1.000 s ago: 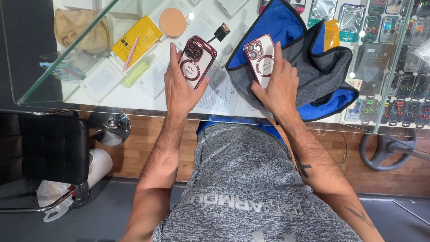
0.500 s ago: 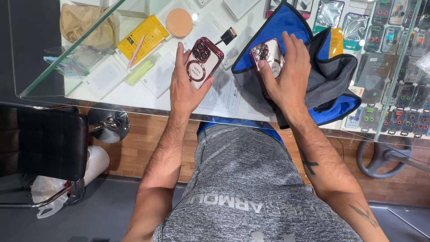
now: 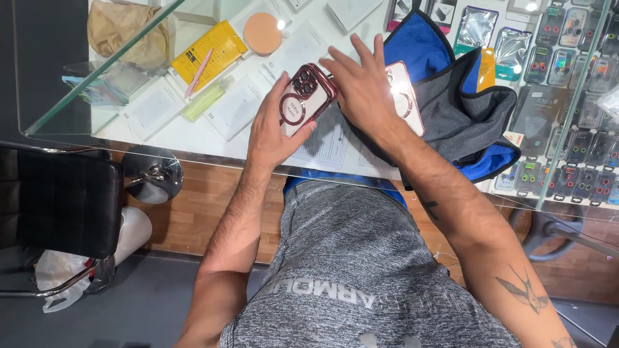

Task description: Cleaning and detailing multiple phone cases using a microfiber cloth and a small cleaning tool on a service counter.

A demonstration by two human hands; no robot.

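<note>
Nearest the body: a grey shirt [image 3: 361,258] fills the lower middle, with both forearms reaching up over the glass counter [image 3: 193,145].
Left hand: the left hand [image 3: 274,132] holds a dark red phone case [image 3: 307,98] tilted above the glass, thumb on its near edge, fingers closed along its far side.
Right hand: the right hand [image 3: 361,87] is flat, fingers spread apart, crossing leftward beside the dark red phone case; it grips nothing.
Second case: a pink phone case [image 3: 407,96] lies on the blue and grey cloth [image 3: 461,109], partly hidden under the right hand.
Under the hands: a printed paper sheet [image 3: 325,145] lies flat on the counter.
Left clutter: white flat boxes [image 3: 235,106], a green strip [image 3: 205,102], a yellow box [image 3: 206,55] with a pink pen [image 3: 195,72], a round tan pad [image 3: 262,33] and a brown paper bag [image 3: 126,29].
Right side: rows of packaged cases [image 3: 567,58] show beneath the glass, crowding the far right.
Edges: the counter's near edge runs just past the wrists; an upright glass pane [image 3: 97,84] slants across the left corner.
Open room: bare white surface lies between the boxes and the paper.
Floor left: a black chair [image 3: 64,206] stands just beside the counter.
</note>
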